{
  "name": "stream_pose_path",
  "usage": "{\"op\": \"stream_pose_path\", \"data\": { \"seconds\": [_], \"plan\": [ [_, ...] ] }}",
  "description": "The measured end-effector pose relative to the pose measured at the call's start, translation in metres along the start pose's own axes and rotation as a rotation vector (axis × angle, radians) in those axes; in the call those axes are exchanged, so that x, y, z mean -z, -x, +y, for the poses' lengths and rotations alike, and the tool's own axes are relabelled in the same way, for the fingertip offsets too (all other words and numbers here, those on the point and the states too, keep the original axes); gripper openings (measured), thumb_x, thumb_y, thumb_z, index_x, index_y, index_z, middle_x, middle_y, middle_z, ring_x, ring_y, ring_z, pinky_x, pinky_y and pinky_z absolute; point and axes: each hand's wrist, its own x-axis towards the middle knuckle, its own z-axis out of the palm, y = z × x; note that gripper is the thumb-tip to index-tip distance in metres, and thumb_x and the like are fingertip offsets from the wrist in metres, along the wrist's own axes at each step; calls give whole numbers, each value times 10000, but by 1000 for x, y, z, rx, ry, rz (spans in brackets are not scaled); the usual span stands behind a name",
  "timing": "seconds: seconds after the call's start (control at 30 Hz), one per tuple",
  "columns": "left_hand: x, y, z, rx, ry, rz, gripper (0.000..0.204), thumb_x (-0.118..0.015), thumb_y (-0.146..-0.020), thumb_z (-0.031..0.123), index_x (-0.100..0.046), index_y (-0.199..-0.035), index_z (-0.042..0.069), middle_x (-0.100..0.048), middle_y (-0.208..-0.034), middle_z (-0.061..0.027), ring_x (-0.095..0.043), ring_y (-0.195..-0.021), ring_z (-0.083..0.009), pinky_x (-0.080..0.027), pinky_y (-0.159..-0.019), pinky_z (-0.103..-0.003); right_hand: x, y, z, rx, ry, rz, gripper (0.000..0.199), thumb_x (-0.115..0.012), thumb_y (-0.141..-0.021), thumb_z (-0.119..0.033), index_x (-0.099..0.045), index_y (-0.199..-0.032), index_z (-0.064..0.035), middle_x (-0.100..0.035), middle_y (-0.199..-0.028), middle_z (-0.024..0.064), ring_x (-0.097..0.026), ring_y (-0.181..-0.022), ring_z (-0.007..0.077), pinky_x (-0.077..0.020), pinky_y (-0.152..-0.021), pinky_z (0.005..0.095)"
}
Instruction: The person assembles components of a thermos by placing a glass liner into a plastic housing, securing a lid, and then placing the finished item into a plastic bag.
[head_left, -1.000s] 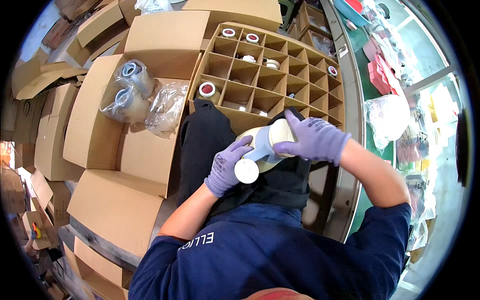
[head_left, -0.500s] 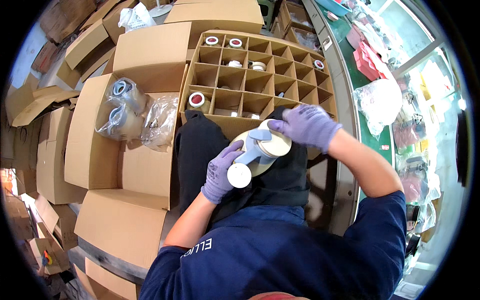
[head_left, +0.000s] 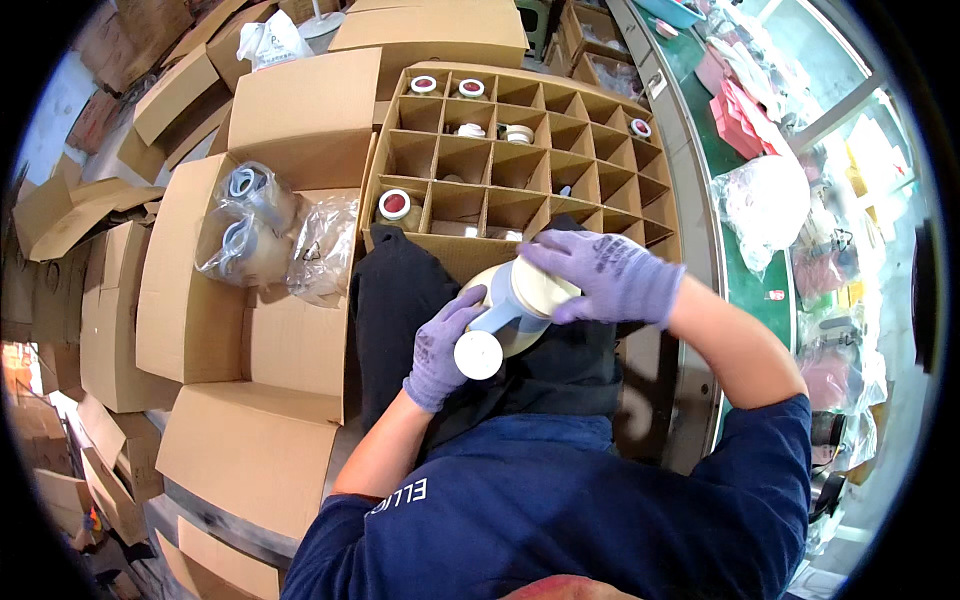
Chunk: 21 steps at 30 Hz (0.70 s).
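Note:
A cream vacuum jug (head_left: 518, 338) with a blue-grey handle and collar lies over my lap. My left hand (head_left: 440, 350), in a lilac glove, is closed on its handle side. Beside those fingers is a round white disc-like piece (head_left: 478, 355); whether it is joined to the jug I cannot tell. My right hand (head_left: 610, 272), gloved alike, is closed over the round cream lid (head_left: 540, 288), with fingers along the far edge and thumb on the near side. Part of the lid and the jug's far side are hidden beneath that hand.
Ahead stands a divided carton (head_left: 520, 165) with several white-rimmed, red-centred bottle tops (head_left: 395, 204) in its cells. An open carton (head_left: 290, 345) on the left holds plastic-wrapped jugs (head_left: 250, 235). Along the right runs a green-topped bench (head_left: 745, 270) with bagged items.
My right hand has shifted slightly left and spread further over the lid. The grey tab that showed on top is now out of sight. My left hand keeps its place.

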Motion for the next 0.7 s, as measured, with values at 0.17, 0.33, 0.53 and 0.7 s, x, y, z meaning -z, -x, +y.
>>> {"op": "stream_pose_path", "data": {
  "seconds": [0.17, 0.33, 0.53, 0.7],
  "plan": [
    [2, 1, -5, 22, -41, -17, 344, -758, -780, 121, -676, -1105, 43, -651, -1285, -216, -681, -1102, -375, -573, -909, -411, 29, -19, -24, -436, -7, -226, 690, -668, -854, -577, -619, -1318, -67, -671, -1097, 275, -683, -1049, 369, -535, -923, 452],
    [5, 0, -2, -6, 6, -88, 322, -765, -774, 128, -676, -1074, 55, -641, -1312, -205, -688, -1080, -380, -578, -887, -411, 25, 3, -3, 203, 245, -48, 936, -840, -612, -149, -487, -1472, -258, -415, -1524, 188, -578, -1204, 368, -491, -1011, 460],
    [19, -9, 0, -9, 105, -140, 306, -778, -789, 151, -680, -1059, 43, -636, -1323, -223, -678, -1131, -362, -556, -934, -399, 29, -5, -1, 480, 337, -123, 865, -835, -605, -230, -530, -1401, -377, -475, -1478, 81, -591, -1129, 290, -512, -960, 406],
    [22, -2, -10, -53, 158, -147, 424, -859, -729, 238, -673, -1051, 34, -640, -1309, -220, -682, -1122, -364, -563, -922, -402, 14, -8, -3, 442, 293, -49, 920, -838, -555, -415, -530, -1410, -270, -523, -1371, 122, -620, -1065, 323, -533, -891, 422]
  ]
}}
